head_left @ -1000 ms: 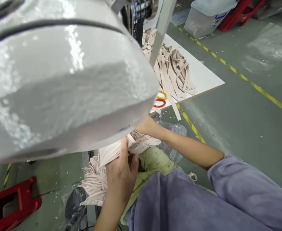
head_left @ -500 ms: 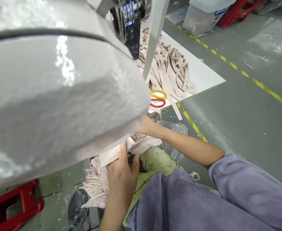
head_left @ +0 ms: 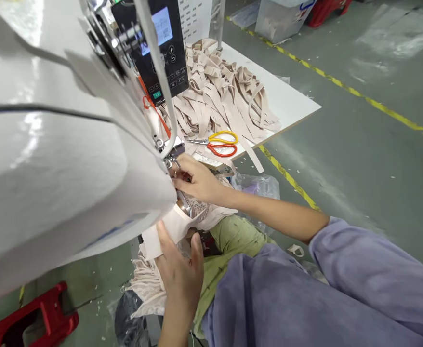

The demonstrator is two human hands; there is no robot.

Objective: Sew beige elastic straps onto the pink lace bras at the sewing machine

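A large white sewing machine (head_left: 88,193) fills the left side. Pale pink fabric (head_left: 170,229) with lace hangs below its head, over the lap. My left hand (head_left: 182,265) rests on the fabric's near edge, index finger on the cloth and thumb apart. At the needle area, my right hand (head_left: 195,180) has its thumb and fingertips pinched together beside the metal presser parts (head_left: 171,156); what lies between them is too small to tell. Scissors (head_left: 222,143) with yellow and red handles lie just beyond the right hand.
Beige fabric strips (head_left: 229,96) are heaped on a white tabletop (head_left: 294,103) behind a control panel (head_left: 161,53). Red stools (head_left: 48,313) stand at lower left and upper right. A clear plastic bin (head_left: 276,21) sits on the floor beyond the yellow line.
The view has shifted, so the machine covers less and the control panel, scissors blades and my right hand's fingers now show. Both hands remain near the fabric.
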